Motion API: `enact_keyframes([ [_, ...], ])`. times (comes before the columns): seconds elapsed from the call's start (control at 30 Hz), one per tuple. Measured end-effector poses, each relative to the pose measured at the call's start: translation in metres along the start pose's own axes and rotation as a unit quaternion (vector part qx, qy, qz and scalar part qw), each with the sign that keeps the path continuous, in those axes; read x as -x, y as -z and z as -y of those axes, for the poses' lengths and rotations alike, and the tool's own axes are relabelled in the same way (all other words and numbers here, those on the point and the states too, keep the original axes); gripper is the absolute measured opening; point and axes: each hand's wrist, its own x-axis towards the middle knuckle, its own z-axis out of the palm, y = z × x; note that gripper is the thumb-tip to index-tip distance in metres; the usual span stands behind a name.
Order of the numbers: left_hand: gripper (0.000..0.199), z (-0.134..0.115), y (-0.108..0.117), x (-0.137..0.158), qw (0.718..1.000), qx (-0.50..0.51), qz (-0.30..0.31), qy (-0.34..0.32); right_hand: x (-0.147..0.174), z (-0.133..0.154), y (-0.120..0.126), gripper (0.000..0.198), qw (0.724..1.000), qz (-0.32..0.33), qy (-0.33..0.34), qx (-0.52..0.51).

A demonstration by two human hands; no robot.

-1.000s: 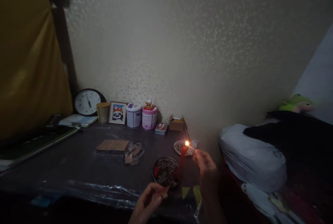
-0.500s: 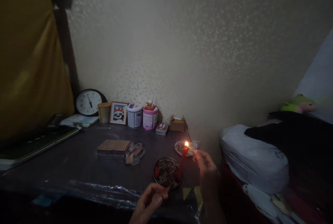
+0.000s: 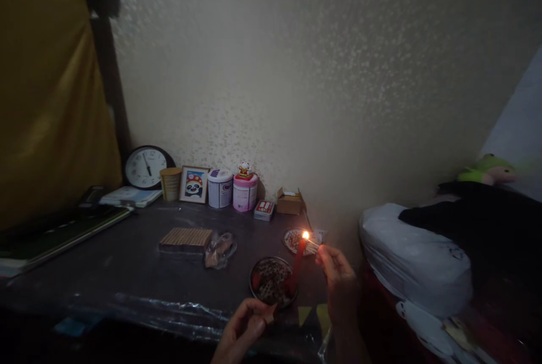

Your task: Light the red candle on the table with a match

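Observation:
My right hand point(image 3: 336, 268) pinches a thin match point(image 3: 313, 244), its far end at the bright flame on top of a red candle point(image 3: 298, 259). The candle leans slightly and stands at the right side of a round dark dish point(image 3: 251, 275) with speckled contents. Closer to me, my left hand point(image 3: 243, 327) is closed on a small flat tan piece point(image 3: 270, 314), just in front of that dish. Its exact kind I cannot make out. Behind the candle lies a second dish point(image 3: 288, 241) with several pale sticks, partly hidden by the flame and my right fingers.
A ridged tan block point(image 3: 185, 238) and a clear plastic bag point(image 3: 220, 251) lie left of the dishes. Along the wall stand a clock point(image 3: 147, 166), a picture frame point(image 3: 193, 184), two tubs, a small tin point(image 3: 264, 210) and a cardboard box point(image 3: 289, 202). White bedding point(image 3: 415, 251) is at right.
The flame at the candle top looks slightly larger and brighter. Both hands stay almost in place, with the match still at the candle; the whole view has shifted slightly.

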Motion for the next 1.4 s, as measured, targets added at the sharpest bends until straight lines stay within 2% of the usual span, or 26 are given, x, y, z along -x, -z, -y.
enact_keyframes([
  [0.23,0.029,-0.007,-0.002,0.002,1.000,-0.011,0.000,0.002,-0.001,-0.002,0.001,0.026,1.000,0.001,0.004,-0.001],
  [0.63,0.033,0.004,0.006,-0.003,0.999,-0.036,0.024,-0.006,0.001,0.001,-0.003,0.024,1.000,-0.011,-0.008,-0.008],
  [0.87,0.031,-0.001,-0.001,0.000,1.000,0.009,0.018,-0.001,-0.006,-0.005,0.002,0.025,0.999,-0.009,-0.020,-0.032],
  [1.0,0.031,0.000,-0.001,0.000,1.000,0.010,0.018,-0.004,-0.011,0.002,0.011,0.023,0.998,0.004,-0.030,-0.050],
  [1.2,0.032,0.000,0.002,0.001,1.000,-0.019,0.005,-0.004,-0.024,0.036,0.040,0.031,0.991,0.047,-0.015,-0.124],
  [1.3,0.030,-0.002,0.001,0.003,1.000,-0.028,0.000,0.001,-0.027,0.044,0.057,0.033,0.999,0.036,0.028,-0.029],
  [1.4,0.028,-0.002,-0.001,0.002,1.000,-0.005,0.001,0.004,-0.030,0.044,0.075,0.023,0.993,-0.020,0.035,0.115],
])
